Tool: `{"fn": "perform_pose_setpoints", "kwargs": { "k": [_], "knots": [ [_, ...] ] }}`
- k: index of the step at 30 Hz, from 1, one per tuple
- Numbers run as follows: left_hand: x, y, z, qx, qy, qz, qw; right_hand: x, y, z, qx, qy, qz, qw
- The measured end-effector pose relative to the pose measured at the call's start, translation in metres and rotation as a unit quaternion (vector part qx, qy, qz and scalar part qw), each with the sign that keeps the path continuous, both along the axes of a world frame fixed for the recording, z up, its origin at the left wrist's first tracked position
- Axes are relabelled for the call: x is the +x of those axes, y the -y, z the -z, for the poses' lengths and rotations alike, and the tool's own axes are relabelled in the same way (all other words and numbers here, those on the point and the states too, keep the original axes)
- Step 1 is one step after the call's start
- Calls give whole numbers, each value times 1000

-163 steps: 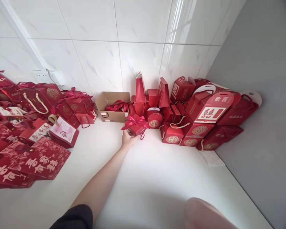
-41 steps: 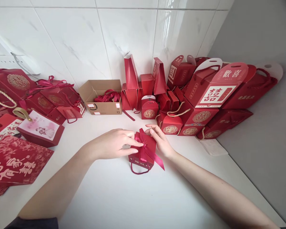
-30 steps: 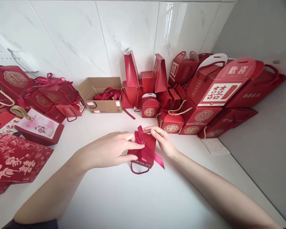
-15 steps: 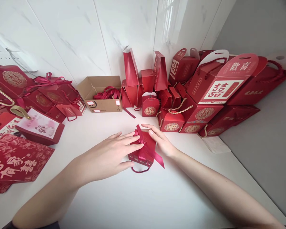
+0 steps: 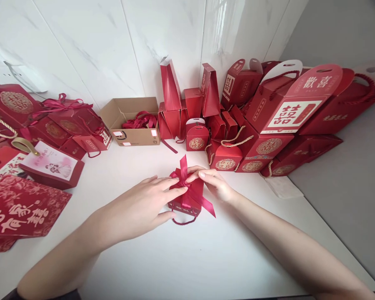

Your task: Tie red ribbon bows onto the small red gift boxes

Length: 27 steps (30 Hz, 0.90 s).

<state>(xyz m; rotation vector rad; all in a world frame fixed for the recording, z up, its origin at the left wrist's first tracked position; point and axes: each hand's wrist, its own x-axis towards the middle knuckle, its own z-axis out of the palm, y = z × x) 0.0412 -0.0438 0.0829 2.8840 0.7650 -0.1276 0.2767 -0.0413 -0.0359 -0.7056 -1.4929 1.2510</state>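
A small red box (image 5: pixel 197 186) rests on the white table, with a cord handle looped at its near side. Around it runs a magenta ribbon (image 5: pixel 206 206) tied in a bow on top, one end pointing up and another hanging off to the right. My left hand (image 5: pixel 156 198) lies at the box's left side, fingers spread, its fingertips touching the bow's knot. From the right, my right hand (image 5: pixel 214 181) reaches over the back of the box. Its index finger touches the bow, and whether the fingers pinch any ribbon is too small to tell.
A cardboard box (image 5: pixel 137 136) holding loose ribbon stands at the back. Behind and to the right are stacked red gift boxes (image 5: pixel 259 146). More red boxes and bags (image 5: pixel 28 212) crowd the left side. A white packet (image 5: pixel 283 186) lies at right.
My right hand's fingers have moved inward from the box's right edge to the bow. The upper ribbon end stands higher. My left hand has hardly moved.
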Motion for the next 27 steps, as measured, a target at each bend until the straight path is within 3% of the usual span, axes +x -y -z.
{"fn": "perform_pose_setpoints", "kwargs": {
  "k": [3, 8, 12, 19, 27],
  "knots": [
    [-1, -1, 1, -5, 2, -2, 1000, 0, 3, -6, 56, 70, 5, 996],
    [-1, -1, 2, -4, -11, -7, 1000, -4, 7, -10, 151, 129, 81, 977],
    [-1, -2, 3, 1, -8, -3, 1000, -8, 11, -11, 182, 152, 130, 963],
    [0, -1, 2, -5, -6, -8, 1000, -10, 15, -14, 221, 253, 110, 935],
    [-2, 0, 6, -12, 26, -14, 999, -11, 17, -3, 273, 305, 205, 889]
  ]
}}
